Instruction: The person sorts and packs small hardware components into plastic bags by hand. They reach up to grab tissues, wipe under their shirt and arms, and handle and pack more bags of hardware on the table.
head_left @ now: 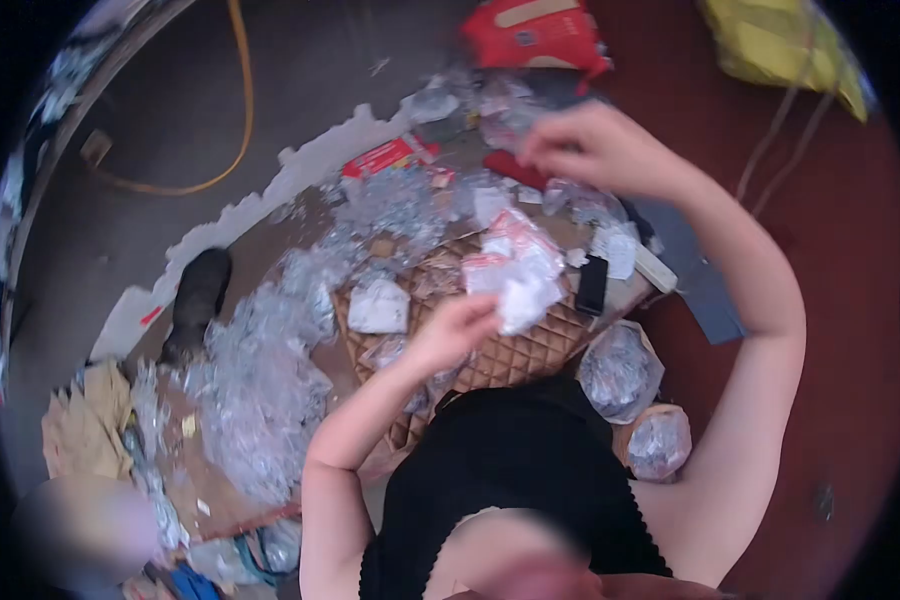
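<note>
My left hand [460,328] is closed, fingertips pinching the edge of a white plastic bag [530,300]. Beside it, small bags with red stripes [515,245] lie over a brown quilted cushion [525,355]. Higher up, my right hand [585,145] is raised near a red object [515,168] and clear plastic [510,110]. Motion smears its bent fingers, so I cannot make out whether they hold anything. A black phone [591,285] lies right of the bags, and a folded white piece [378,306] lies left of them.
Heaps of clear plastic [255,390] spread to the left. Two round see-through bundles [620,372] sit near my right side. A red bag [535,35] and a yellow bag [785,45] are at the top. A dark shoe-like object [202,290] and yellow cord [245,110] lie left.
</note>
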A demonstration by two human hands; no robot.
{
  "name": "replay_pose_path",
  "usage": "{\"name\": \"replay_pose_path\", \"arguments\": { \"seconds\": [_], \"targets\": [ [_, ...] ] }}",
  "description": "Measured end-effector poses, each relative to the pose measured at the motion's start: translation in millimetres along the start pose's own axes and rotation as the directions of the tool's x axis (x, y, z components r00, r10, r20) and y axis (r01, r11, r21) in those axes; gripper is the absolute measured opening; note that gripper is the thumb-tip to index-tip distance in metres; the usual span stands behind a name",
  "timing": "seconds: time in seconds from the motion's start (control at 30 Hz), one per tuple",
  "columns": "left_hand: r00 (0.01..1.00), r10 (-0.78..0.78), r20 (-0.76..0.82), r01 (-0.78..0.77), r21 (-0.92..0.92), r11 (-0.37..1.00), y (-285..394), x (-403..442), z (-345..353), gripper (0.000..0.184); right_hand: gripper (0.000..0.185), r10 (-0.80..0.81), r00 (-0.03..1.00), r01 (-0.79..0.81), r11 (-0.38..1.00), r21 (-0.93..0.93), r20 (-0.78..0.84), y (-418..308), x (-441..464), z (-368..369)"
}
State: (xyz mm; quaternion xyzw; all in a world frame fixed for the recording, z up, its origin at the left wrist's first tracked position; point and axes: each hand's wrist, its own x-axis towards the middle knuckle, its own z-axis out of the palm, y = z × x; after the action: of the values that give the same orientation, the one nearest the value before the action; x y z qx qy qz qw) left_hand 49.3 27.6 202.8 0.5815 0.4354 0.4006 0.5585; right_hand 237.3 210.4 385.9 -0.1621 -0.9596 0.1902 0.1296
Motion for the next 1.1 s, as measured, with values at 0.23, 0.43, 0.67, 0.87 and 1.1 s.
{"name": "replay_pose_path", "arguments": {
  "seconds": [0.23,0.43,0.67,0.87,1.1],
  "targets": [
    [0.939,-0.162,-0.305,-0.077,-0.643,0.762,-56,-47,-33,0.042,0.047,0.203,0.976,-0.215,0.803,0.556,0.083,9,-38,141],
    [0.893,-0.222,-0.392,-0.065,-0.600,0.797,-79,-67,-26,0.034,0.026,0.223,0.967,-0.224,0.528,0.819,0.121,-8,-7,244],
    [0.757,-0.404,-0.513,-0.073,-0.681,0.729,-133,-87,-29,0.020,0.045,-0.409,0.912,0.410,0.909,0.076,-0.029,-55,-13,288],
    [0.832,-0.493,-0.255,0.031,-0.865,0.500,-176,-113,-21,0.032,0.032,-0.362,0.931,0.366,0.925,0.102,-0.056,-40,-17,320],
    [0.905,-0.354,-0.238,0.151,-0.596,0.788,-133,-125,-7,0.038,0.023,-0.171,0.984,0.172,0.883,0.436,-0.042,-30,-30,328]
  ]
}}
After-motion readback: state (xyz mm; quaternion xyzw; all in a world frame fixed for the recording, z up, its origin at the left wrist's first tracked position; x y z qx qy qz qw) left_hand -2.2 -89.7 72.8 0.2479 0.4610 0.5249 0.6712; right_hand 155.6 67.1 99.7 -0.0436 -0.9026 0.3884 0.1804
